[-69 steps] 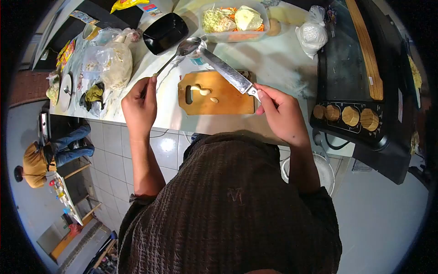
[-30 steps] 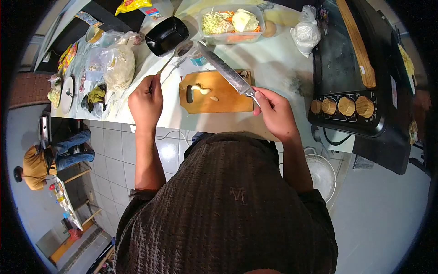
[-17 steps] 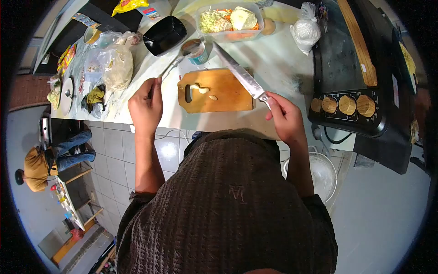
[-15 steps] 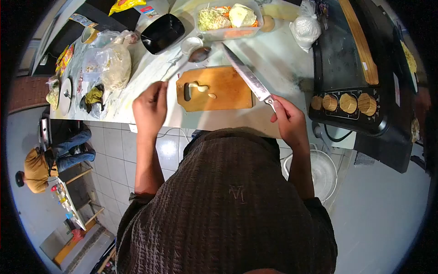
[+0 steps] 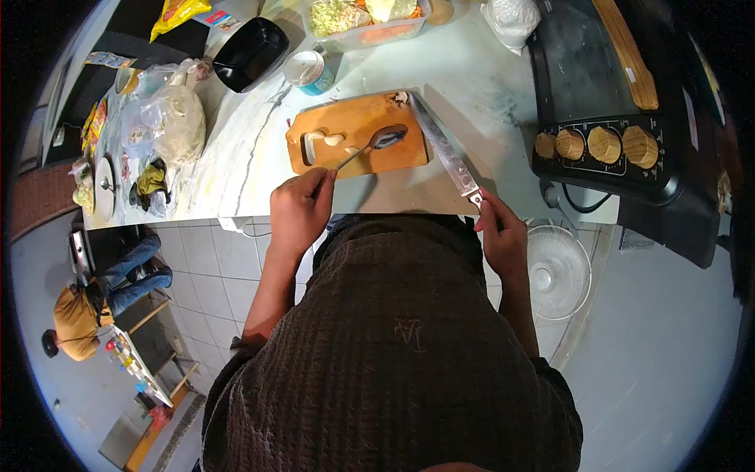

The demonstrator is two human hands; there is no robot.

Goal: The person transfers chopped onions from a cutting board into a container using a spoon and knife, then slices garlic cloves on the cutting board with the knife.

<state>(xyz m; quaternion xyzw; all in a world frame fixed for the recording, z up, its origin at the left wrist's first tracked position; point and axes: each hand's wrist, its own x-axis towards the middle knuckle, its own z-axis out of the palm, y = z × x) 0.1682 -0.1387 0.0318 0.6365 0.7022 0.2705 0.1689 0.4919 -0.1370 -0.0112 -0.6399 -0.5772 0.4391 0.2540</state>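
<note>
A spoon (image 5: 388,137) is gripped by its handle in my left hand (image 5: 300,206), whose fingers are closed. Its bowl is over the right half of a wooden cutting board (image 5: 362,114). Pale cloves that look like garlic (image 5: 335,140) lie on the board's left part, near the handle slot. My right hand (image 5: 502,228) is closed round the handle of a long knife (image 5: 444,149). The blade points away from me along the board's right edge. A small brownish scrap (image 5: 401,98) shows at the board's far right corner.
Beyond the board stand a cup (image 5: 309,73), a black bowl (image 5: 252,53) and a box of shredded vegetables (image 5: 385,33). Plastic bags (image 5: 177,126) lie at left. A black griddle with wooden knobs (image 5: 604,145) occupies the right. Another person (image 5: 79,315) is far left.
My left hand has moved right, bringing the spoon from beside the cup to over the board. The knife now sits nearer the board's right edge. The camera view has shifted slightly.
</note>
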